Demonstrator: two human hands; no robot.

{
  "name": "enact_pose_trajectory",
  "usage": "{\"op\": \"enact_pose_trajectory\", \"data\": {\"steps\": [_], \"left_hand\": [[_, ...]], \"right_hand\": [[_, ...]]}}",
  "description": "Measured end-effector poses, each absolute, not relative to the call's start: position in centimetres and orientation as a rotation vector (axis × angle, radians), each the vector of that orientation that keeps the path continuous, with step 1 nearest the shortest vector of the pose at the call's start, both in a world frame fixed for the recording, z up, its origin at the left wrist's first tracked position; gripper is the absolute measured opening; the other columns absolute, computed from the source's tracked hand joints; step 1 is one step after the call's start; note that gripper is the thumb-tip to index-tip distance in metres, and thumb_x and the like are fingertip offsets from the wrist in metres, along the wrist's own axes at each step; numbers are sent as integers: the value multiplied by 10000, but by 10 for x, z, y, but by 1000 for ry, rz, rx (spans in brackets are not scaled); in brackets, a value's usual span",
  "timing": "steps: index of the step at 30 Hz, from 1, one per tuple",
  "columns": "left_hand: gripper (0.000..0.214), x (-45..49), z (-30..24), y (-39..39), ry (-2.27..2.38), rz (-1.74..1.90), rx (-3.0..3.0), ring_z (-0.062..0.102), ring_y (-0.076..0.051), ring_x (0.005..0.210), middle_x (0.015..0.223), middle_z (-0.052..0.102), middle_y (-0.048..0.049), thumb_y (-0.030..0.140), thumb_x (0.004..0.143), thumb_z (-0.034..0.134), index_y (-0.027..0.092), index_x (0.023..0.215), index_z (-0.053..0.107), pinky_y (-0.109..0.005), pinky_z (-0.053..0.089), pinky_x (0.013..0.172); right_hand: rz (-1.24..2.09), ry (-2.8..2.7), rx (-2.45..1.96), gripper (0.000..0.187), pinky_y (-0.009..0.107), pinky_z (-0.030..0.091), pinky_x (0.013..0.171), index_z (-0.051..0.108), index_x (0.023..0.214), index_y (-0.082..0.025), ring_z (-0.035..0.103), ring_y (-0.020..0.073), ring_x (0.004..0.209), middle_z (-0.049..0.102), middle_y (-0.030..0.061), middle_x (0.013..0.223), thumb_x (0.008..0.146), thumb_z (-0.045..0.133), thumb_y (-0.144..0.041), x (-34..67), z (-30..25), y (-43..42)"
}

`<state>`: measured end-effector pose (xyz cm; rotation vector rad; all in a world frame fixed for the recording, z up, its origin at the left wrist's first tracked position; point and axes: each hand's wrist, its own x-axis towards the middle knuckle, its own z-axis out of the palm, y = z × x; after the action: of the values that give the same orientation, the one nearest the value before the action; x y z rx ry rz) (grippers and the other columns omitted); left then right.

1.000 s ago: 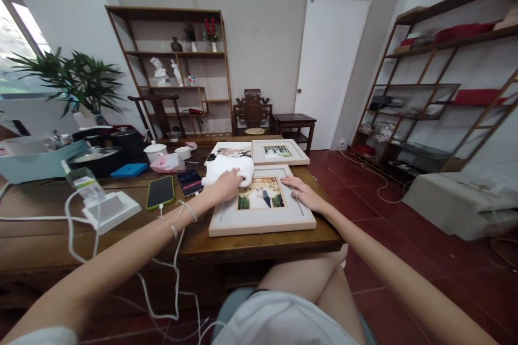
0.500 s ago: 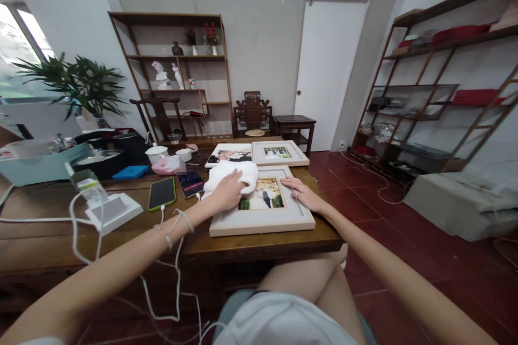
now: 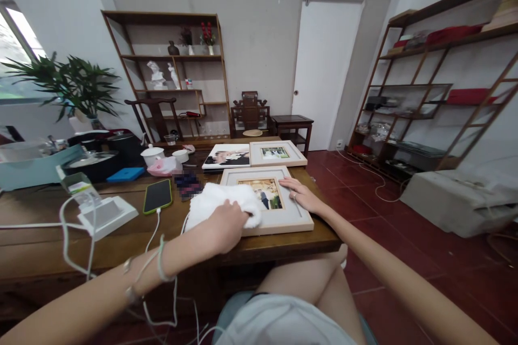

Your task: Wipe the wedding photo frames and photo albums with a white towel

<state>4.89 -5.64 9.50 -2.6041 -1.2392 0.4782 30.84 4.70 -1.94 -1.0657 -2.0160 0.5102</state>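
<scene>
Dark wood table (image 3: 121,242) fills the near view, with open shelving and a white door behind. The left hand (image 3: 226,223) is closed over a bunched white cloth (image 3: 214,202). A second ago it pressed the cloth on the far left corner of the picture frame (image 3: 289,214). Now hand and cloth have drawn back toward the body, onto the frame's near left corner, so the sweep has run down the left side of the glass. The right hand (image 3: 302,198) stays flat, fingers spread, on the frame's right border, pinning it to the table.

Just beyond the cloth lies a blurred patch that cannot be identified, with a green-cased phone (image 3: 157,195) to its left. Farther off sit a second frame (image 3: 277,153) and an unframed print (image 3: 226,156).

Cloth and knuckles hide the left fingertips, the frame's near left corner and part of the photograph. Whether the cloth overhangs onto the table cannot be told.
</scene>
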Motion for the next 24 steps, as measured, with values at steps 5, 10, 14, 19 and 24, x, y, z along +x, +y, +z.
{"op": "enact_pose_trajectory", "data": {"steps": [5,10,14,19,24], "left_hand": [[390,41,90,-68,-1301,375,-2670,429,-349,1204,1264,481,-243,98,816,363,81,1166,535,-467,380,929],[398,37,67,-3,-1377,188,-2613,296,-359,1293,1391,321,-253,148,826,388,84,1204,494,-494,306,995],[368,36,62,53,-1478,-12,-2410,261,-339,1314,1413,310,-216,194,855,372,94,1176,521,-469,297,1010],[378,34,61,64,-1396,135,-2436,284,-321,1308,1413,342,-163,227,863,391,133,1202,530,-428,284,1030],[339,37,73,5,-1305,306,-2477,433,-340,1200,1293,474,-208,156,826,401,93,1091,604,-434,374,946]], "right_hand": [[509,-2022,-1086,528,497,223,1102,580,1186,-198,346,253,1301,520,65,1304,684,432,-122,307,-17,45],[515,-2028,-1095,535,497,213,1106,580,1187,-190,343,256,1303,520,72,1302,680,429,-111,307,-16,45],[517,-2025,-1106,551,496,219,1104,569,1200,-196,336,253,1307,506,68,1315,678,421,-101,308,-16,45],[520,-2046,-1083,552,500,219,1102,567,1200,-193,337,257,1306,508,74,1314,674,428,-99,309,-17,46],[491,-2032,-1049,527,513,224,1095,576,1187,-217,343,258,1302,522,60,1300,691,435,-107,310,-22,50]]}}
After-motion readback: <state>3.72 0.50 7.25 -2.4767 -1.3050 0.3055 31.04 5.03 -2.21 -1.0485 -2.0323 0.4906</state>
